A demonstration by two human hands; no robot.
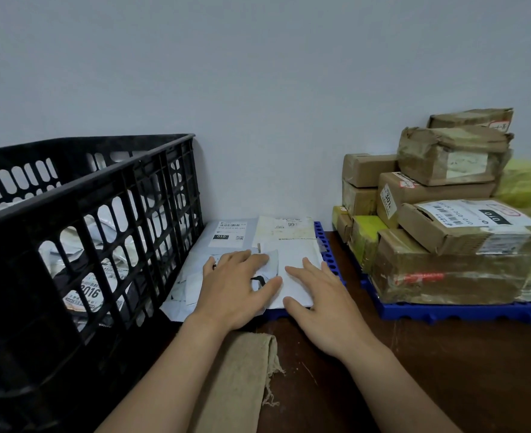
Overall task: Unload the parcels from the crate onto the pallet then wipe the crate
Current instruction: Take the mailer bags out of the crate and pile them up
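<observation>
Mailers (pixel 292 264) first: these flat white and grey poly bags look light, limp and slick, so I judge they will slide over one another and sag if lifted by a corner; I would pinch one along an edge, or scoop flat fingers under the whole pile; nothing about them looks fragile, though I cannot tell what is inside. They lie overlapped on the blue pallet (pixel 328 254), just right of the crate (pixel 108 195) and against the wall; the far two show printed labels with barcodes, and the one under my left hand carries a black mark.

My left hand (pixel 236 289) lies spread, palm down, on the pile; my right hand (pixel 317 304) lies likewise beside it, fingers straight, on a plain white bag; neither pinches anything.

The crate is black lattice plastic, stiff, and I expect bulky rather than heavy; through its slots I see parcels (pixel 90 292) inside, so unloading is not done, by my reading.

A beige, frayed cloth (pixel 242 367) lies on the brown table (pixel 445 370) beside the crate, partly hidden by my left forearm; it looks soft and easy to bunch; taped brown boxes (pixel 445 220) are stacked on a second pallet (pixel 445 310) to the right.
</observation>
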